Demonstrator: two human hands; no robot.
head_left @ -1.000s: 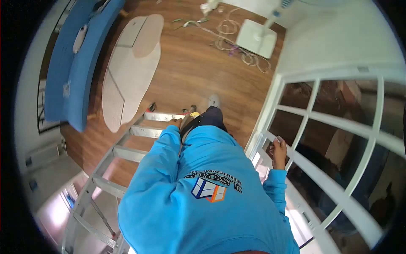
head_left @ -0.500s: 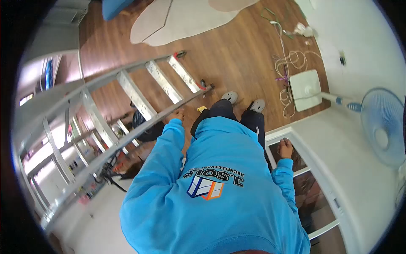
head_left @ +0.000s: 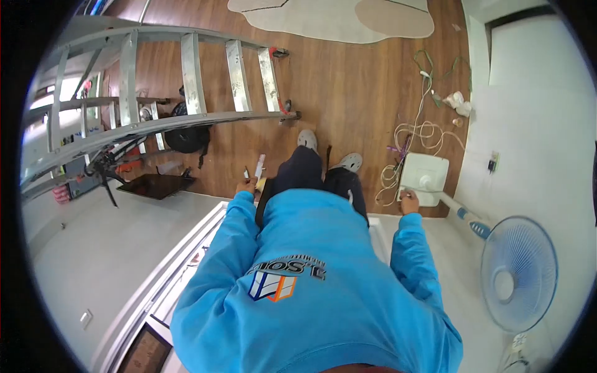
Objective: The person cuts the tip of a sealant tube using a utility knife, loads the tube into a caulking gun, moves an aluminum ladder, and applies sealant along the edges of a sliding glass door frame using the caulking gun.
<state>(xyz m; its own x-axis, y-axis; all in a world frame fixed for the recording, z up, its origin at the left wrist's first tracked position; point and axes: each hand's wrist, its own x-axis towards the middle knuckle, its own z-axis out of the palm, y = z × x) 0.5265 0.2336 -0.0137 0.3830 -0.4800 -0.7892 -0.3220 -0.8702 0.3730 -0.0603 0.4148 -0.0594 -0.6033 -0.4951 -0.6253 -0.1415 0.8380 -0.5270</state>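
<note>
My left hand [head_left: 247,186] is closed, low beside my left thigh. A slim, pen-like object [head_left: 246,173] sticks up from its fingers. Close by, a long pale strip [head_left: 259,166] and something yellow [head_left: 261,184] show at my hip; whether the hand touches them I cannot tell. On the other side, my right hand [head_left: 408,202] hangs with curled fingers, overlapping the white base [head_left: 432,171] of a standing fan in the view. What those fingers hold, if anything, is hidden. The fan's blue round head [head_left: 519,273] is to the right of my sleeve.
An aluminium stepladder [head_left: 194,74] stands at the left, with a black bag [head_left: 186,138] by its rungs. Loose cable [head_left: 426,133] lies coiled near the fan base. A pale rug [head_left: 323,22] is ahead on the wood floor. A window frame [head_left: 168,273] is at lower left.
My body and view have turned. The ladder now appears higher and farther from my left hand, and the fan nearer my right hand. The slim object now shows in my left hand.
</note>
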